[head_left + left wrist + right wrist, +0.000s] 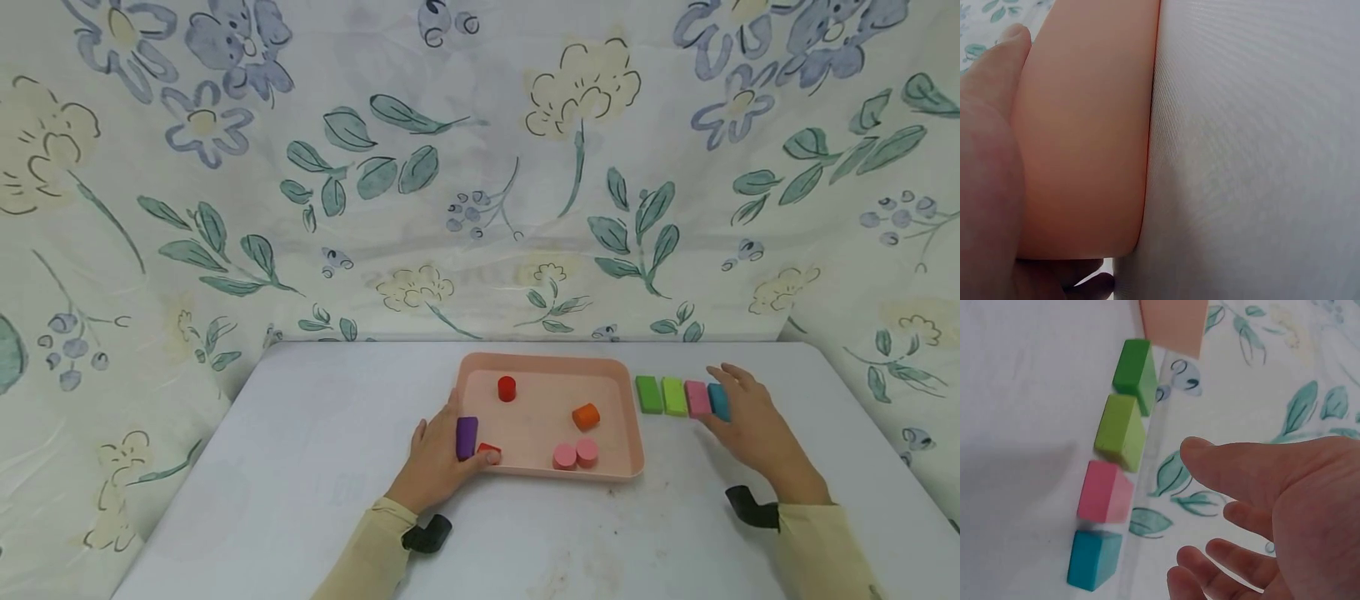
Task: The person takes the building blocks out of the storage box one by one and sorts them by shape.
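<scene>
you could pass your right hand (757, 433) along the surface (675, 521) nearside of the four blocks (697, 398); leftward, the tray (636, 427) obstructs.

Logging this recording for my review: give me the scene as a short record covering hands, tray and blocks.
Left hand: holds the peach tray at its near left corner
Right hand: thumb apart from fingers, partly hiding the blue block in head view
In tray: red cylinder, orange block, two pink cylinders, purple block, partly hidden red piece
Row right of tray: green block, lime block, pink block, then blue block
Backdrop: floral cloth
</scene>
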The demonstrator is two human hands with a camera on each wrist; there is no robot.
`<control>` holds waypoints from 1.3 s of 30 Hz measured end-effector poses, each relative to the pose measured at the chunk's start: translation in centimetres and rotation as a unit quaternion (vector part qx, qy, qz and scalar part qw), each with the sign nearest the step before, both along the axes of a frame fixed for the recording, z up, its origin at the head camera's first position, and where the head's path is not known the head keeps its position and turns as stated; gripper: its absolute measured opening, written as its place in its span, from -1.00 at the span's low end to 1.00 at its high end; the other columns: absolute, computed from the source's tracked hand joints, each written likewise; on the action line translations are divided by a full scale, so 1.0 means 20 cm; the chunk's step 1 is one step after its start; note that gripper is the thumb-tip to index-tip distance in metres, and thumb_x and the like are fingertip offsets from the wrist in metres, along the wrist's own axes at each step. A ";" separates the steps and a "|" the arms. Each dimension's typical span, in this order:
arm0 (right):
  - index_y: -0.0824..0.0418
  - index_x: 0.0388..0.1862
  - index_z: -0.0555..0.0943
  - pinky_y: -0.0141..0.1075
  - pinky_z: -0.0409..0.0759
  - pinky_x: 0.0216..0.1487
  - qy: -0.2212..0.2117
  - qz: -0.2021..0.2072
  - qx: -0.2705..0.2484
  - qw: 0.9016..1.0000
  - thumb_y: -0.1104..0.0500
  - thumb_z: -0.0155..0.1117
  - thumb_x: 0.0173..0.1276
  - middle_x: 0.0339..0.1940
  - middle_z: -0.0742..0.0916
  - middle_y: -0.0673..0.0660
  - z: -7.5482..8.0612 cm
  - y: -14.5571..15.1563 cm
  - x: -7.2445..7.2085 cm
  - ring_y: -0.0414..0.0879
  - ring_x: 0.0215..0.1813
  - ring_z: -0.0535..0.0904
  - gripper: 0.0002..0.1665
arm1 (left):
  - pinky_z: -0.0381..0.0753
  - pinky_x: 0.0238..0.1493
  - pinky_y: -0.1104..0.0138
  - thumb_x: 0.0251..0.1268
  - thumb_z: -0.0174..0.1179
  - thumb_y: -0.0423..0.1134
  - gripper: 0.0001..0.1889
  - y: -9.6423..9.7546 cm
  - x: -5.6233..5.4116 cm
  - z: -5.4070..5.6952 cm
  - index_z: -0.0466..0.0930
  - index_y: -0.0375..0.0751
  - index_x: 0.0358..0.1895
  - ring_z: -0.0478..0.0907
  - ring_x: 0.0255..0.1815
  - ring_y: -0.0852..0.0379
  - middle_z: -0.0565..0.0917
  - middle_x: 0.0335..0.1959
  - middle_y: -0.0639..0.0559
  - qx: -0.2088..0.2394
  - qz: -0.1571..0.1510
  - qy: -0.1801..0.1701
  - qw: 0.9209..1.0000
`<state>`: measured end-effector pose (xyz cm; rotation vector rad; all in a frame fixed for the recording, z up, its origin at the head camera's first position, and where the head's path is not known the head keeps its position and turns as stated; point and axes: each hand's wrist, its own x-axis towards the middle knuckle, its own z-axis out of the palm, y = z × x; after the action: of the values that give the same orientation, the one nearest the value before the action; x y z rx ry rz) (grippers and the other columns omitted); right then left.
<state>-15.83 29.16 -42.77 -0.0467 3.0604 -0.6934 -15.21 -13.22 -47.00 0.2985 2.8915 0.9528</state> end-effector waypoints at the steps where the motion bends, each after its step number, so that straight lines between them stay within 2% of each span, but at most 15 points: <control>1: 0.50 0.49 0.17 0.42 0.35 0.18 0.005 0.004 0.000 1.000 0.18 0.35 0.37 0.46 0.17 0.59 0.01 -0.01 0.00 0.55 0.39 0.11 -0.13 | -0.23 0.52 -0.26 0.12 0.34 0.33 0.24 0.00 0.00 0.00 -0.19 -0.30 0.62 0.14 0.55 -0.21 0.16 0.58 -0.23 -0.002 0.000 0.000 1.000; 6: 0.49 0.47 0.23 0.39 0.35 0.21 0.039 0.027 0.006 0.999 0.21 0.38 0.34 0.45 0.22 0.57 0.01 -0.07 0.02 0.54 0.39 0.16 -0.16 | -0.21 0.52 -0.26 0.03 0.41 0.31 0.28 0.01 0.01 0.01 -0.17 -0.29 0.63 0.16 0.54 -0.21 0.17 0.57 -0.23 -0.004 0.002 0.000 1.000; 13: 0.47 0.42 0.30 0.35 0.38 0.24 0.081 0.064 0.008 0.995 0.25 0.42 0.30 0.43 0.31 0.54 0.00 -0.15 0.03 0.50 0.38 0.25 -0.20 | -0.27 0.52 -0.25 0.01 0.42 0.31 0.29 0.01 0.01 0.01 -0.18 -0.27 0.63 0.11 0.58 -0.17 0.11 0.61 -0.19 0.009 0.002 -0.004 1.000; 29: 0.34 0.48 0.32 0.22 0.49 0.21 0.067 0.103 0.004 0.992 0.15 0.45 0.31 0.48 0.35 0.40 0.00 -0.43 0.07 0.37 0.44 0.27 -0.17 | -0.27 0.52 -0.24 0.00 0.43 0.32 0.32 0.00 0.00 0.00 -0.20 -0.29 0.63 0.10 0.57 -0.20 0.10 0.60 -0.22 0.011 0.006 -0.011 1.000; 30: 0.34 0.46 0.35 0.19 0.51 0.21 0.070 0.112 0.015 0.991 0.14 0.46 0.31 0.47 0.37 0.39 0.00 -0.44 0.07 0.36 0.44 0.28 -0.18 | -0.27 0.53 -0.23 0.00 0.43 0.31 0.32 0.00 0.00 0.00 -0.21 -0.28 0.63 0.10 0.57 -0.20 0.10 0.60 -0.22 0.010 0.006 -0.012 1.000; 32: 0.35 0.39 0.44 0.13 0.52 0.24 0.082 0.147 0.073 0.983 0.10 0.47 0.29 0.44 0.42 0.36 0.01 -0.48 0.07 0.31 0.43 0.31 -0.25 | -0.28 0.53 -0.23 0.00 0.43 0.31 0.32 0.01 0.00 0.00 -0.21 -0.29 0.63 0.10 0.58 -0.20 0.11 0.60 -0.22 0.008 0.007 -0.012 1.000; 33: 0.34 0.28 0.54 0.10 0.50 0.28 0.095 0.177 0.126 0.971 0.08 0.47 0.28 0.41 0.47 0.34 0.01 -0.50 0.06 0.28 0.43 0.33 -0.34 | -0.28 0.53 -0.22 0.00 0.43 0.31 0.32 0.01 0.00 0.00 -0.21 -0.29 0.63 0.10 0.58 -0.20 0.11 0.60 -0.22 0.007 0.007 -0.012 1.000; 34: 0.30 0.16 0.63 0.06 0.50 0.30 0.109 0.206 0.184 0.955 0.05 0.48 0.26 0.38 0.50 0.32 0.02 -0.51 0.06 0.26 0.42 0.34 -0.44 | -0.28 0.53 -0.22 0.00 0.43 0.30 0.32 0.01 0.00 0.00 -0.22 -0.29 0.63 0.09 0.58 -0.20 0.11 0.60 -0.22 0.006 0.007 -0.012 1.000; 36: 0.25 -0.12 0.72 0.03 0.45 0.36 0.148 0.265 0.295 0.906 0.02 0.52 0.20 0.29 0.59 0.28 0.02 -0.55 0.04 0.20 0.41 0.37 -0.61 | -0.28 0.53 -0.22 0.00 0.44 0.29 0.32 0.01 0.00 0.00 -0.22 -0.30 0.63 0.09 0.58 -0.20 0.11 0.60 -0.23 0.006 0.007 -0.011 1.000; 37: 0.25 -0.14 0.73 0.00 0.46 0.36 0.148 0.269 0.297 0.904 0.03 0.52 0.19 0.28 0.60 0.27 0.02 -0.57 0.04 0.19 0.41 0.37 -0.62 | -0.28 0.53 -0.22 0.00 0.44 0.29 0.32 0.01 0.00 0.00 -0.22 -0.30 0.63 0.10 0.58 -0.20 0.12 0.60 -0.23 0.006 0.006 -0.011 1.000; 39: 0.25 -0.06 0.71 -0.05 0.50 0.32 0.127 0.255 0.252 0.925 0.08 0.52 0.20 0.31 0.57 0.27 0.02 -0.61 0.03 0.17 0.41 0.37 -0.61 | -0.28 0.53 -0.22 0.00 0.44 0.28 0.32 0.00 0.01 0.00 -0.22 -0.31 0.62 0.10 0.57 -0.21 0.12 0.60 -0.24 0.006 0.006 -0.010 1.000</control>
<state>-15.20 16.89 -42.42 -0.9500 3.1215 0.1420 -15.10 -13.12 -47.08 0.2705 2.8736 0.9709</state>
